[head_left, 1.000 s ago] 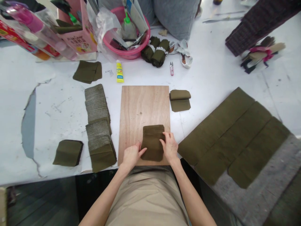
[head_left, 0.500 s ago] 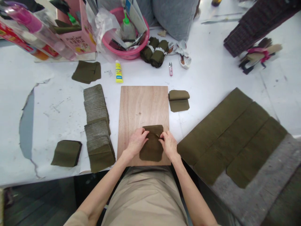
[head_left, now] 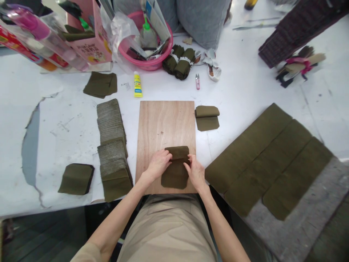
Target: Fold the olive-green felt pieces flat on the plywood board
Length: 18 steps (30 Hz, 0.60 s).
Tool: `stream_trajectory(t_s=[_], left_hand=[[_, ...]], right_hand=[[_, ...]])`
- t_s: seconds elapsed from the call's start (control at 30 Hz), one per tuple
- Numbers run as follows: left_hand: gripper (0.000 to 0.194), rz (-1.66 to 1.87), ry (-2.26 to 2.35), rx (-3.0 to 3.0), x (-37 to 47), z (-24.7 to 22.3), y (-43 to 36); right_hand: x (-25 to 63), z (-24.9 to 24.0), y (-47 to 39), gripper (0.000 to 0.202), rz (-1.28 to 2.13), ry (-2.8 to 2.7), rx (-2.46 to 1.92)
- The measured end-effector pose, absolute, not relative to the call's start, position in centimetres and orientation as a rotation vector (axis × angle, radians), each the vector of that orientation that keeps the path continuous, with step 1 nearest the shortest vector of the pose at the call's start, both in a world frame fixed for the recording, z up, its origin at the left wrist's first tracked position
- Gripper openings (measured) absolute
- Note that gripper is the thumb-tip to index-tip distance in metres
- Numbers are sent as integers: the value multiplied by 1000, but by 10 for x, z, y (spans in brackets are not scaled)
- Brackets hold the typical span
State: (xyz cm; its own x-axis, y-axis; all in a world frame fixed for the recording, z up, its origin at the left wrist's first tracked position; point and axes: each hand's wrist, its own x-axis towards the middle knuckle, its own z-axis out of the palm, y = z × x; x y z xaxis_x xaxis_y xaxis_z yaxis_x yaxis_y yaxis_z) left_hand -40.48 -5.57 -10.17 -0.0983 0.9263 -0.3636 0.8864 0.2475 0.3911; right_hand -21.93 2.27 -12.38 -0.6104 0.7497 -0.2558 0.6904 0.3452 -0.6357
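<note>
An olive-green fabric piece [head_left: 175, 174] lies on the lower part of a wooden board [head_left: 167, 123], with a fold or seam across its upper part. My left hand [head_left: 160, 162] pinches the fabric's left edge near that fold, its fingers pressed together. At the right edge, my right hand [head_left: 195, 169] has thumb and index finger apart, the fingertips touching the fabric by the fold. Right of the board sits a small folded olive piece [head_left: 207, 123].
Fabric stacks [head_left: 113, 153] stand left of the board, another [head_left: 76, 178] farther left. Large olive panels [head_left: 268, 160] cover the right side. Behind are a yellow tube [head_left: 137, 85], pink snips [head_left: 197, 82] and a pink basket [head_left: 147, 64].
The raised fabric near my right hand now lies flatter, with the fold straighter across the piece. My right thumb and index finger have moved apart.
</note>
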Motion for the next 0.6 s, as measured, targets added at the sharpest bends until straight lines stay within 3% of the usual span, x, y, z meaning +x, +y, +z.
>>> stream_trajectory(t_s=[0.27, 0.6], left_hand=[[19, 200, 2103, 1074, -396, -107, -82], [36, 208, 2072, 808, -389, -121, -99]], right_hand=[[-227, -125, 20, 43, 1023, -2546, -1468], [-229, -124, 18, 49, 1062, -2510, -1509]])
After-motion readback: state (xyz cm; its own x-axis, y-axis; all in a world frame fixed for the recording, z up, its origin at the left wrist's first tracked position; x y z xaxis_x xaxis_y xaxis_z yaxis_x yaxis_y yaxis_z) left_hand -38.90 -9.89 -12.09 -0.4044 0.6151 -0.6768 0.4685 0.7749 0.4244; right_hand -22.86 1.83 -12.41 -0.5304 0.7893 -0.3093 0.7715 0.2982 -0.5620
